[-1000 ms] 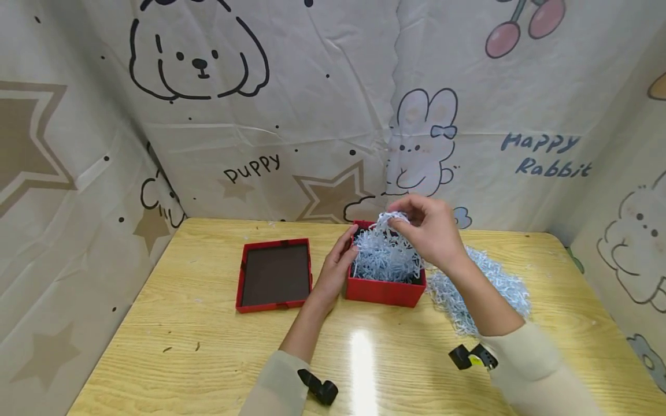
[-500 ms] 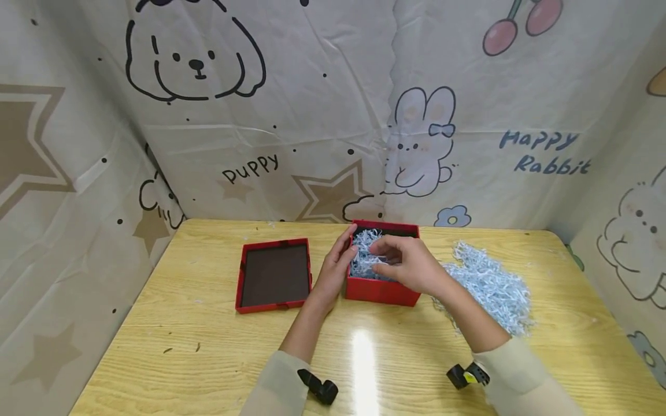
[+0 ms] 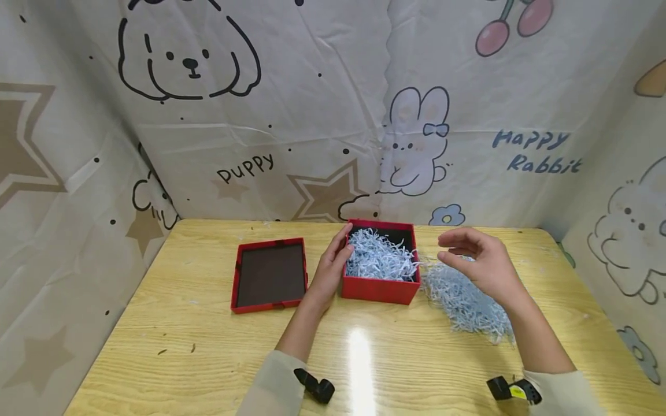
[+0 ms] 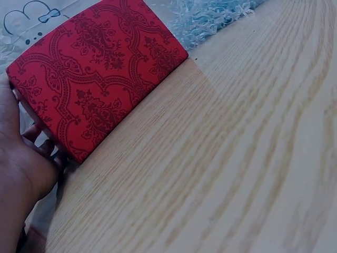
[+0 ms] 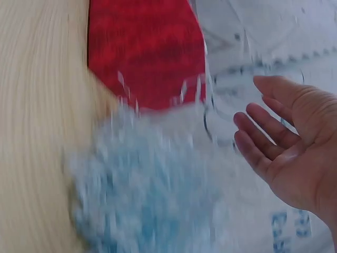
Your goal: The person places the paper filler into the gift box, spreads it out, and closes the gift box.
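Observation:
A red box (image 3: 380, 291) without its cover sits on the table, filled with shredded pale blue paper (image 3: 378, 257). My left hand (image 3: 330, 266) lies against its left wall, fingers and thumb reaching the rim. In the left wrist view, the box's patterned front (image 4: 97, 68) stands beside that hand (image 4: 23, 163). My right hand (image 3: 481, 260) is off the box to the right, over a loose pile of the same paper shreds (image 3: 465, 303). Its fingers are loosely bent with nothing between them, as the right wrist view shows of the hand (image 5: 295, 137) too.
Left of the box lies its red-rimmed lid (image 3: 270, 274), dark inside facing up. A printed cloth (image 3: 312, 115) hangs behind and at both sides of the wooden table (image 3: 208, 370). A few small scraps dot the tabletop.
My right hand set a clump of paper shreds into the box, let go and moved right over the pile. The left hand stays at the box's left wall.

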A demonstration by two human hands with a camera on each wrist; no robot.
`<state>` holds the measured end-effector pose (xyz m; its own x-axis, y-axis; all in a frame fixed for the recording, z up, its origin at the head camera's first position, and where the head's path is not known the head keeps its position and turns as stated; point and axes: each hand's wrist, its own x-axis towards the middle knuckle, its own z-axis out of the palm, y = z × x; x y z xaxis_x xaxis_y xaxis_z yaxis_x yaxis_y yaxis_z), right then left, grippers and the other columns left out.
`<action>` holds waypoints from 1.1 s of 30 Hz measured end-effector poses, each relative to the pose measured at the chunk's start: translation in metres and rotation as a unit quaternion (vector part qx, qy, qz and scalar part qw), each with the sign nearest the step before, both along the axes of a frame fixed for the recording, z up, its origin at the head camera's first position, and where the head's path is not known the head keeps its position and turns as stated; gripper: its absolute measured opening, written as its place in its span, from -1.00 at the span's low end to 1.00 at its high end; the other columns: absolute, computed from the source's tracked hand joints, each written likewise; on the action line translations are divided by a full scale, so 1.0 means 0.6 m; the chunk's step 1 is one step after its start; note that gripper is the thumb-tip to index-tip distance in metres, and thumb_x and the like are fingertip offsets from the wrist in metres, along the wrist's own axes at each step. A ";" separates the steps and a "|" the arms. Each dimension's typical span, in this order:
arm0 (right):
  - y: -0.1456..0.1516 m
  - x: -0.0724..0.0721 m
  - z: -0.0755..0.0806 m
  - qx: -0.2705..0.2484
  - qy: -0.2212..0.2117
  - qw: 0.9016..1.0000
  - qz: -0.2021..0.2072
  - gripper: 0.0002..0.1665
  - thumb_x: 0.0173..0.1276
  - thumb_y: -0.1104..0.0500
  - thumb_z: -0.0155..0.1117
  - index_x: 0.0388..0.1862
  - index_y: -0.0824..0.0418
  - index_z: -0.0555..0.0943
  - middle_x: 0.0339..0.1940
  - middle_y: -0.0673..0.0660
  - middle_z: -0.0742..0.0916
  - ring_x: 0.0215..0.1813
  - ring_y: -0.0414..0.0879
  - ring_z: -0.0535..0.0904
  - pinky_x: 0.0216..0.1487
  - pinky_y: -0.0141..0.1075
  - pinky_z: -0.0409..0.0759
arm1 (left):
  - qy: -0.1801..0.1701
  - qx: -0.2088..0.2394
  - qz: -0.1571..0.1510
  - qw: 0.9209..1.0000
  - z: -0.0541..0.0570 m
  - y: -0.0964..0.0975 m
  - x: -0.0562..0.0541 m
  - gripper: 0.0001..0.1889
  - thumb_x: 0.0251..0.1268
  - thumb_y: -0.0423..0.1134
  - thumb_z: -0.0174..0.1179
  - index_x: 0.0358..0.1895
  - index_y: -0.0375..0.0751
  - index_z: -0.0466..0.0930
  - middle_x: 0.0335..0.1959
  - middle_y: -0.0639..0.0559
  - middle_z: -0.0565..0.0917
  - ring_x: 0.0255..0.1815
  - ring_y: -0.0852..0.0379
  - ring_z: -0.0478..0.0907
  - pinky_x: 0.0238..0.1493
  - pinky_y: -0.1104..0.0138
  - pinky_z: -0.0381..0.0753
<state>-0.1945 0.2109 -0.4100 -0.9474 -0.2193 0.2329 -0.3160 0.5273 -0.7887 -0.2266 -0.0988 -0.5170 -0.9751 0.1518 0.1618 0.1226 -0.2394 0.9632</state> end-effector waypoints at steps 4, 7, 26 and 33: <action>0.054 0.008 -0.016 0.039 -0.014 0.999 -0.012 -0.48 0.44 0.09 0.50 0.31 0.21 0.62 0.22 0.22 0.72 0.18 -0.27 0.63 0.16 -0.63 0.51 | -0.004 -0.010 0.002 1.000 0.001 -0.004 0.001 -0.44 0.72 -0.13 0.02 0.67 0.16 0.26 0.72 0.13 0.14 0.72 0.06 0.00 0.69 0.09 0.04; 0.083 0.017 -0.033 0.059 -0.047 0.997 -0.001 -0.35 0.44 0.04 0.51 0.41 0.23 0.56 0.34 0.27 0.66 0.35 0.05 0.57 0.19 -0.67 0.44 | -0.004 -0.013 0.003 1.000 0.000 -0.004 0.002 -0.43 0.71 -0.15 0.02 0.68 0.13 0.25 0.72 0.11 0.13 0.73 0.04 -0.02 0.69 0.06 0.01; 0.102 0.043 -0.106 0.088 0.009 0.992 -0.095 -0.83 0.47 0.25 0.44 0.00 0.16 0.78 -0.09 0.17 0.81 -0.12 -0.52 0.56 -0.17 -0.60 0.56 | -0.004 -0.012 0.006 1.000 -0.001 -0.001 0.001 -0.44 0.71 -0.14 0.02 0.67 0.17 0.26 0.71 0.14 0.15 0.73 0.08 0.00 0.69 0.08 0.02; 0.101 0.047 -0.069 0.057 0.025 0.988 -0.143 -0.82 0.49 0.23 0.42 0.02 0.23 0.77 -0.13 0.07 0.75 -0.26 -0.23 0.51 -0.36 -0.49 0.48 | -0.004 -0.010 0.004 1.000 -0.001 -0.001 0.001 -0.44 0.71 -0.15 0.02 0.67 0.15 0.26 0.72 0.13 0.14 0.73 0.07 -0.01 0.69 0.08 0.01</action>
